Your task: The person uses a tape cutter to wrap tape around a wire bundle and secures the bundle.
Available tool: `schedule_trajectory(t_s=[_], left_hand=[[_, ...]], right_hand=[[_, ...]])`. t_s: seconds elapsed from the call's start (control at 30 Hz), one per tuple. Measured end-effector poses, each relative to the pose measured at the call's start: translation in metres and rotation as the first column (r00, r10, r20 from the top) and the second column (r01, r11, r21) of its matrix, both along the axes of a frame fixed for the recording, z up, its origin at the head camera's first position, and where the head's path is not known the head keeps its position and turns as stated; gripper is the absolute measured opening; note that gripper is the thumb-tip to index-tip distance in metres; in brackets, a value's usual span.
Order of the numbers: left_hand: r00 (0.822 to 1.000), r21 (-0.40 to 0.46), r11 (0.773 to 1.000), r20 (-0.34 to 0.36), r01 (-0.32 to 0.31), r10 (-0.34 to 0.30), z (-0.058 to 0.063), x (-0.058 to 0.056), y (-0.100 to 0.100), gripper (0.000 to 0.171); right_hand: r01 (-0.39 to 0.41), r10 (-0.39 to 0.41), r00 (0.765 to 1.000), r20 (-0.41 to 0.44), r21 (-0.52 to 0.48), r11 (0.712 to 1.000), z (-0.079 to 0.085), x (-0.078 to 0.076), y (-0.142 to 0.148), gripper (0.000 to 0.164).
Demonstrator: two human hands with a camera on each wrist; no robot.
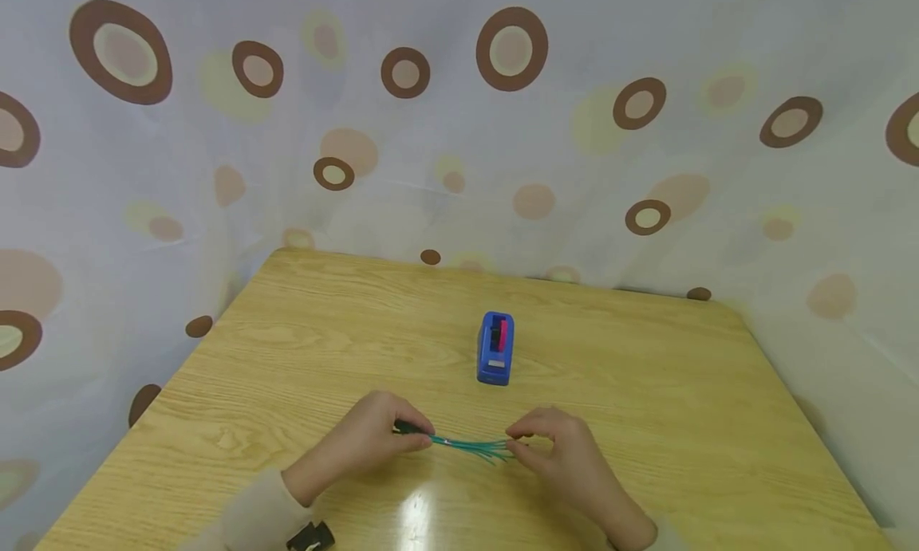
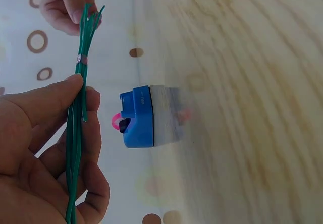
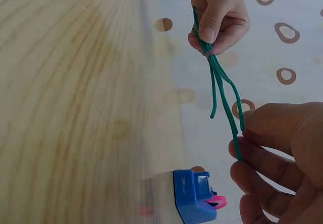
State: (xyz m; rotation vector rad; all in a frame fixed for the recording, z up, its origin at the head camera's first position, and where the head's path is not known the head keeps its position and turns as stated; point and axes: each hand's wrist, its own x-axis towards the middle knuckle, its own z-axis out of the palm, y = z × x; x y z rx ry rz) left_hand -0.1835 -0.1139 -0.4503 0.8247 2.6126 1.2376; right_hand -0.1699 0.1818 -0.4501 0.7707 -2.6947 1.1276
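My left hand (image 1: 373,427) grips a bundle of thin green plastic-looking strands (image 1: 467,444) between thumb and fingers, and the strands run down across the palm in the left wrist view. Just past the thumb tip, a narrow shiny band (image 2: 82,59) wraps the bundle. Beyond this band the strands fan out to the right. At the loose ends, my right hand (image 1: 563,443) pinches strand tips with thumb and fingertips. One shorter strand end (image 3: 213,114) hangs free of the right fingers. Both hands are above the table, near its front.
A blue tape dispenser (image 1: 495,348) with a pink reel stands on the wooden table (image 1: 345,312), beyond the hands. Behind the table and along its sides hangs a pale curtain (image 1: 445,136) with brown ring patterns.
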Motion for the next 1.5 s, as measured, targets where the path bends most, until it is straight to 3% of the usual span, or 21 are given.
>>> schedule_trajectory(t_s=[0.3, 0.77, 1.07, 1.5], left_hand=[[0.999, 0.016, 0.999, 0.015, 0.040, -0.040, -0.011, 0.002, 0.007, 0.009], [0.986, -0.014, 0.992, 0.112, 0.128, -0.125, -0.018, 0.001, 0.011, 0.007], [0.991, -0.124, 0.984, 0.048, 0.129, -0.124, -0.019, -0.001, 0.012, 0.008], [0.993, -0.230, 0.966, 0.017, 0.115, -0.115, -0.021, -0.001, 0.013, 0.006]], right_hand=[[-0.061, 0.058, 0.995, 0.077, 0.035, 0.998, -0.011, 0.003, 0.007, 0.002], [-0.107, 0.084, 0.981, 0.176, 0.125, 0.986, -0.017, 0.000, 0.013, 0.011], [-0.123, 0.084, 0.967, 0.242, 0.151, 0.981, -0.022, -0.005, 0.018, 0.012], [-0.145, 0.082, 0.954, 0.288, 0.203, 0.968, -0.024, -0.006, 0.019, 0.015]])
